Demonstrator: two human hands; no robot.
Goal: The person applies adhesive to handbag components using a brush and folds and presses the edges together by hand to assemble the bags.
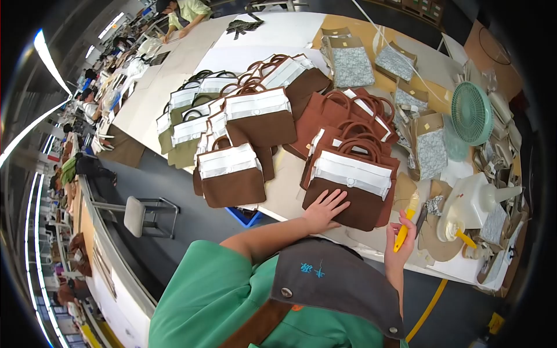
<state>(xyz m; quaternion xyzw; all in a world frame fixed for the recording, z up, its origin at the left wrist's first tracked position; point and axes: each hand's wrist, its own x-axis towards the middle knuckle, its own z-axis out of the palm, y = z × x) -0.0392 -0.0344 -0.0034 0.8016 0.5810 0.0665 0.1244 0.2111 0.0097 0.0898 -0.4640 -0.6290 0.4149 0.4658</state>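
Note:
My left hand (326, 210) lies flat with fingers spread on the lower front of a brown bag (331, 197). This bag has a white covering (351, 172) over its upper part and reddish-brown handles, and rests on other reddish-brown bags. My right hand (400, 236) is closed around a slim yellow-handled tool (401, 235), held to the right of the bag; its tip points away from me and its exact kind is unclear. A dark grey strip-like piece (422, 219) shows beside that hand; whether I hold it, I cannot tell.
A white container (469, 203) with a yellow-handled brush (466, 239) stands at the right, near a green fan (471, 113). Brown bags (258, 119) and olive bags (188, 130) lie left. Grey-patterned pieces (351, 66) lie behind. A person (188, 13) works at the far end.

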